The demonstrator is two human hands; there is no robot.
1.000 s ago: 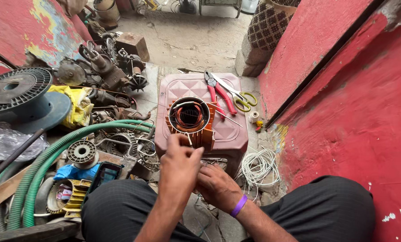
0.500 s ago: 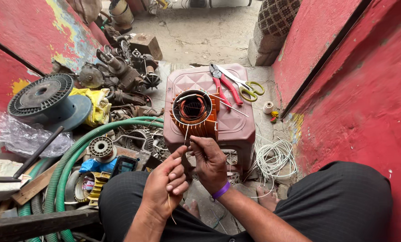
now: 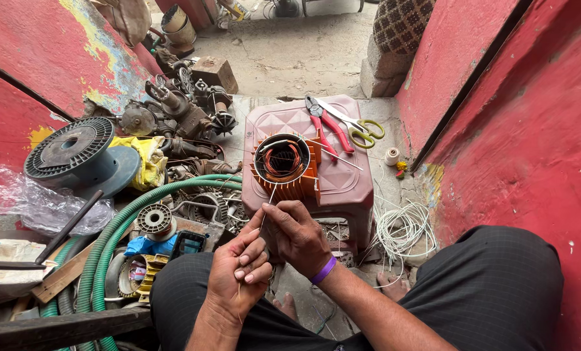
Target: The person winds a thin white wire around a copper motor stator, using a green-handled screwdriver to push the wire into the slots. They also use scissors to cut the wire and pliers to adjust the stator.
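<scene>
Pink stool [image 3: 342, 182], orange stator [image 3: 284, 162], both hands [image 3: 238, 276] [image 3: 297, 237] pinching thin thread [image 3: 271, 195], grip partly hidden

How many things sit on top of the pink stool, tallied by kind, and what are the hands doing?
Orange motor stator: 1
Red-handled pliers: 1
Yellow-handled scissors: 1
Total on the pink stool: 3
The left hand and right hand pinch a thin wire leading to the stator.

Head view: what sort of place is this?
Probably a small motor-repair workshop on the ground: a motor stator on a pink stool, a heap of old motor parts, pliers and scissors.
</scene>
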